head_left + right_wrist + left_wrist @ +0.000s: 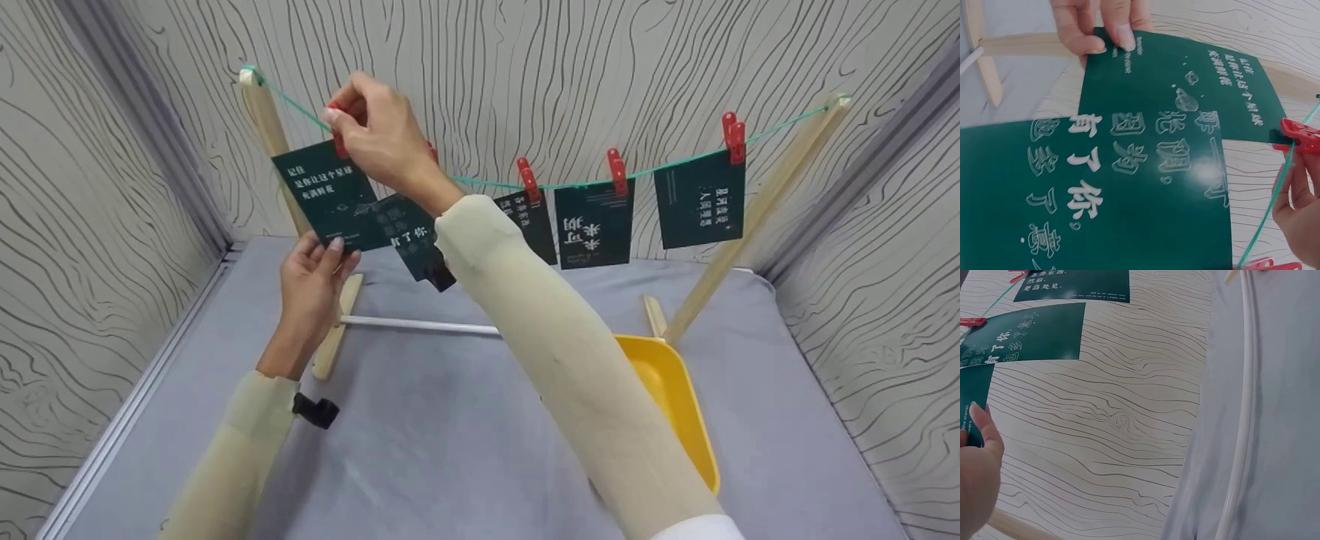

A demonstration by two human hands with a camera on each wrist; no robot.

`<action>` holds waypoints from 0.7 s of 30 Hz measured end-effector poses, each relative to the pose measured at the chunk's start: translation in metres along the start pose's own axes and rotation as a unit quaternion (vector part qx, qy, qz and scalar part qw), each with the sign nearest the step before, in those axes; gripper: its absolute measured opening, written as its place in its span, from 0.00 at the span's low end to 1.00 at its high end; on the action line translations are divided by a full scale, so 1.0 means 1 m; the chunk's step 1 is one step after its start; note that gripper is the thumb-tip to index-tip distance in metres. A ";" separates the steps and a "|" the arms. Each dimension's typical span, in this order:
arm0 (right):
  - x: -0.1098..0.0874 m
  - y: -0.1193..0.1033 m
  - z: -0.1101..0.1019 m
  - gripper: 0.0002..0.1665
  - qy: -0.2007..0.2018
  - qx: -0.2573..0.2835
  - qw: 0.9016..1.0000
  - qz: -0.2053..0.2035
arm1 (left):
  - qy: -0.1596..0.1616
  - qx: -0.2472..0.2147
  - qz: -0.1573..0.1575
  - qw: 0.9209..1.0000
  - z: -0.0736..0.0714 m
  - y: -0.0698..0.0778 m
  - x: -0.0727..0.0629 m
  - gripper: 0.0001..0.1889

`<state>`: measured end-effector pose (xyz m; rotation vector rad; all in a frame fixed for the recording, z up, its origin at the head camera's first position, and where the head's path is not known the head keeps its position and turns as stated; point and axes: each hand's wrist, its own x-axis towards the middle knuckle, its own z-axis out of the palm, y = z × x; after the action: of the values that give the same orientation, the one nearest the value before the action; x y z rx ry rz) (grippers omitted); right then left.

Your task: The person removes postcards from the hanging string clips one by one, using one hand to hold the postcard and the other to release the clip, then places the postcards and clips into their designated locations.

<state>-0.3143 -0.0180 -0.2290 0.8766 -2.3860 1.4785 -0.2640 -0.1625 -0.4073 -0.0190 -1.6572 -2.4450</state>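
Note:
At the left end of a green string [487, 182], a dark green card [326, 191] with white lettering hangs tilted. My left hand [309, 281] pinches its lower edge between thumb and fingers; the left wrist view shows part of this hand [982, 467] at its edge. Up at the string, my right hand [386, 135] pinches a red clothespin [1303, 135], which sits at the card's upper corner in the right wrist view. A second green card [1129, 185] overlaps the first there, partly hidden in the head view by the right forearm.
More green cards, such as one card [596, 225], hang along the string from red clothespins [617, 172]. Wooden posts [757, 217] carry the string's ends, and a white rod [420, 324] joins their feet. A yellow tray [694, 405] lies partly under the right forearm.

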 end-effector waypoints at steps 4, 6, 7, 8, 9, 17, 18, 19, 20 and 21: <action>-0.001 -0.001 0.002 0.05 0.012 0.007 1.000 -0.019 | -0.001 0.002 0.002 1.000 0.000 0.000 -0.001 0.17; -0.002 -0.001 0.002 0.05 0.013 0.011 1.000 -0.025 | 0.001 0.004 0.002 1.000 0.000 0.000 -0.002 0.17; -0.003 0.000 0.002 0.05 0.010 0.011 1.000 -0.025 | 0.002 0.005 0.001 1.000 -0.001 0.000 -0.002 0.17; -0.003 0.000 0.001 0.05 0.007 0.013 1.000 -0.025 | 0.003 0.003 -0.001 1.000 -0.001 0.000 -0.002 0.17; -0.004 0.001 0.001 0.05 0.009 0.016 0.999 -0.027 | 0.005 0.004 -0.001 1.000 -0.001 0.000 -0.003 0.17; -0.006 0.005 -0.009 0.06 0.052 0.028 0.997 -0.056 | 0.003 -0.002 0.013 1.000 0.007 -0.002 -0.002 0.15; -0.006 0.004 -0.011 0.06 0.057 0.027 0.996 -0.056 | 0.001 -0.006 0.016 1.000 0.009 -0.002 -0.001 0.14; -0.006 0.004 -0.013 0.06 0.059 0.026 0.996 -0.055 | 0.000 -0.009 0.019 1.000 0.010 -0.003 -0.001 0.14; -0.006 0.004 -0.015 0.07 0.060 0.021 0.996 -0.057 | 0.000 -0.010 0.021 1.000 0.010 -0.004 0.000 0.14; -0.006 0.003 -0.017 0.07 0.061 0.018 0.996 -0.055 | 0.000 -0.011 0.023 1.000 0.011 -0.004 0.000 0.14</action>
<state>-0.3136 -0.0003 -0.2262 0.8834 -2.1948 1.4933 -0.2661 -0.1513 -0.4068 -0.0600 -1.6132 -2.4298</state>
